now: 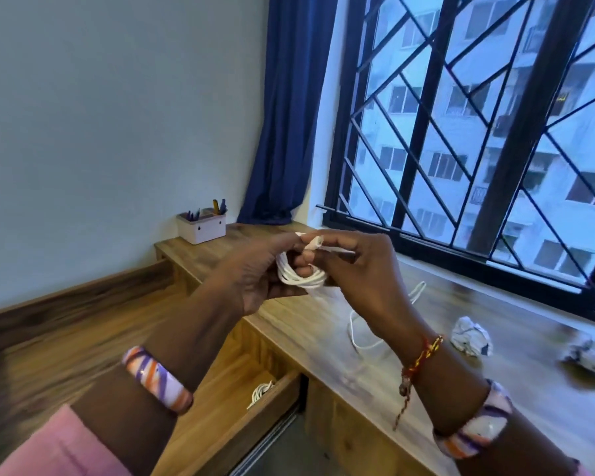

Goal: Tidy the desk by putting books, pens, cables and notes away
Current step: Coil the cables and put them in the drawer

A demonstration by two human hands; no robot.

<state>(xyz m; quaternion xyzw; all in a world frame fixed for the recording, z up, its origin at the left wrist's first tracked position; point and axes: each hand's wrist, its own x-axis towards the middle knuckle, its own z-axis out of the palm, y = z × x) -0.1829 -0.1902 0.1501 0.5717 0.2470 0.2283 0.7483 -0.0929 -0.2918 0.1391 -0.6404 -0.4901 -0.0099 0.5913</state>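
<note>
Coiling: both hands, left hand (255, 276) and right hand (361, 269), pinch the white cable (301, 278) (tail trailing)
Done: coiled cable (261, 393) in open drawer (251, 383)
Left: crumpled notes (471, 336)

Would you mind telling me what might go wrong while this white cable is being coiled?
The white cable is coiled between the left hand and right hand, but its loose tail trails on the desk and could snag or uncoil. The crumpled paper lies nearby and might be dragged.
</note>
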